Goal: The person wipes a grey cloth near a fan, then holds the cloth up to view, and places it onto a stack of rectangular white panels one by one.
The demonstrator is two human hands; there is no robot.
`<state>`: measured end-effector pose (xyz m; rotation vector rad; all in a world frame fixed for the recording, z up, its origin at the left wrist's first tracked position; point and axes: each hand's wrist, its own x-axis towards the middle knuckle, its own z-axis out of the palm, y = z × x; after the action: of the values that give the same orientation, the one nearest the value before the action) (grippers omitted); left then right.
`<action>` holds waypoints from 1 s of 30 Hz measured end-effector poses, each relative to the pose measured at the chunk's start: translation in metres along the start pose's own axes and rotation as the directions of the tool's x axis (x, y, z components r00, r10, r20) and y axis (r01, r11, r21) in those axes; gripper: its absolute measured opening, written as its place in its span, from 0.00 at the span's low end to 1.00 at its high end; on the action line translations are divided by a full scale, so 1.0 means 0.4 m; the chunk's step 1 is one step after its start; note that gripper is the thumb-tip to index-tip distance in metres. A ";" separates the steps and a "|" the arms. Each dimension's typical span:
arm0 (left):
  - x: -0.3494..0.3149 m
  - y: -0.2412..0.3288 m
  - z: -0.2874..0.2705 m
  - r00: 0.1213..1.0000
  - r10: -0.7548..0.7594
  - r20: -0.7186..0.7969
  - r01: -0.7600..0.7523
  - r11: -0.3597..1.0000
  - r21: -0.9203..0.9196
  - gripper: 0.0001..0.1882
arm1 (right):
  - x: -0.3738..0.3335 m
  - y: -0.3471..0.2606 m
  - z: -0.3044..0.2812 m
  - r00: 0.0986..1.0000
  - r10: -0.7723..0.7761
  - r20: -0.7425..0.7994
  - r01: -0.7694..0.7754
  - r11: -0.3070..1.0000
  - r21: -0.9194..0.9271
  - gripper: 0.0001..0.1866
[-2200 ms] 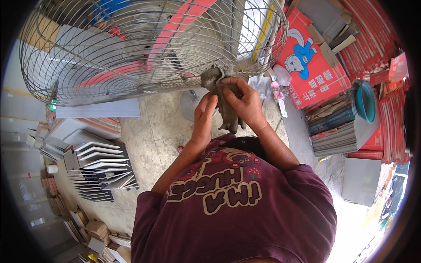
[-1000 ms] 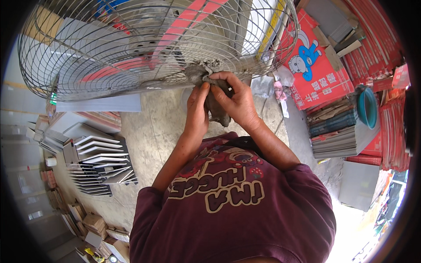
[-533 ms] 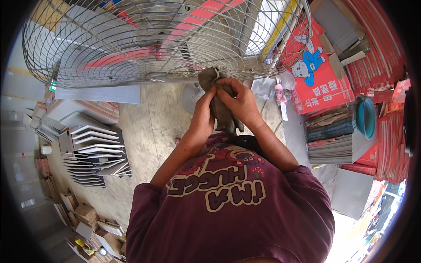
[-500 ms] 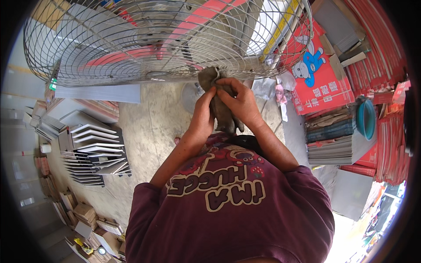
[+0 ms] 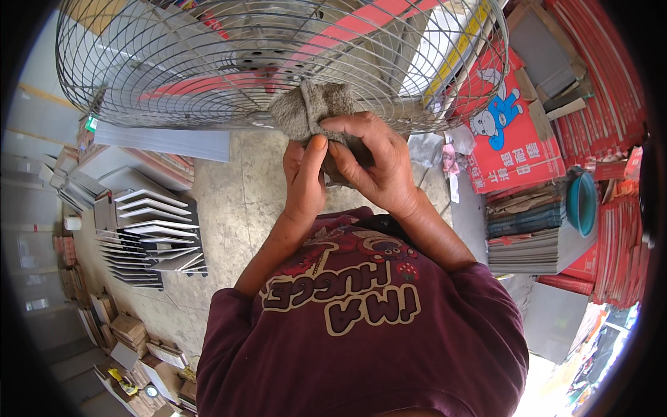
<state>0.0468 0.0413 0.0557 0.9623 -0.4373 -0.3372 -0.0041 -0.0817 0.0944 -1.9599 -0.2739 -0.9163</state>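
Observation:
A dirty grey-brown knitted work glove (image 5: pixel 323 104) is held up in front of my chest, its cuff uppermost and its lower part hidden behind my hands. My left hand (image 5: pixel 306 170) grips the near edge of the cuff, thumb pressed against the knit. From the other side, my right hand (image 5: pixel 379 163) pinches the same fabric between thumb and fingers. Whether a second glove is bundled with it I cannot tell. Just beyond the hands stands a large fan (image 5: pixel 208 90) with a wire guard and red blades.
Flat grey-white panels (image 5: pixel 153 215) stand in a dark rack on the left, with cardboard boxes (image 5: pixel 128 326) further down. On the right are a red carton (image 5: pixel 517 132), stacked red packages (image 5: pixel 618 243) and a teal basin (image 5: pixel 581 201). Concrete floor (image 5: pixel 236 201) shows between.
Both hands have turned the glove: its fingers hung down before, and now the cuff spreads wider above my hands, against the fan guard in view. The view has shifted slightly.

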 end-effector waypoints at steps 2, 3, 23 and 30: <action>0.000 0.002 -0.010 0.999 0.034 0.022 -0.035 0.997 0.071 0.14 | 0.000 0.008 0.011 0.998 -0.059 -0.008 0.059 0.998 0.013 0.15; 0.003 -0.001 -0.010 0.999 -0.031 -0.013 0.031 0.999 0.012 0.15 | -0.006 0.013 0.020 1.000 0.015 -0.002 -0.015 1.000 0.009 0.15; -0.003 -0.142 -0.121 0.830 -0.556 -0.054 0.506 0.789 -0.347 0.14 | -0.131 0.160 0.120 0.755 0.649 0.094 -0.655 0.738 0.163 0.14; -0.004 -0.112 -0.125 0.806 -0.578 -0.131 0.511 0.790 -0.339 0.15 | -0.127 0.167 0.140 0.780 0.616 0.113 -0.626 0.771 0.122 0.14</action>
<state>0.0665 0.0537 -0.0072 0.8112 0.1230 -0.7914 0.0230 -0.0640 -0.0012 -1.7587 0.2641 -0.3756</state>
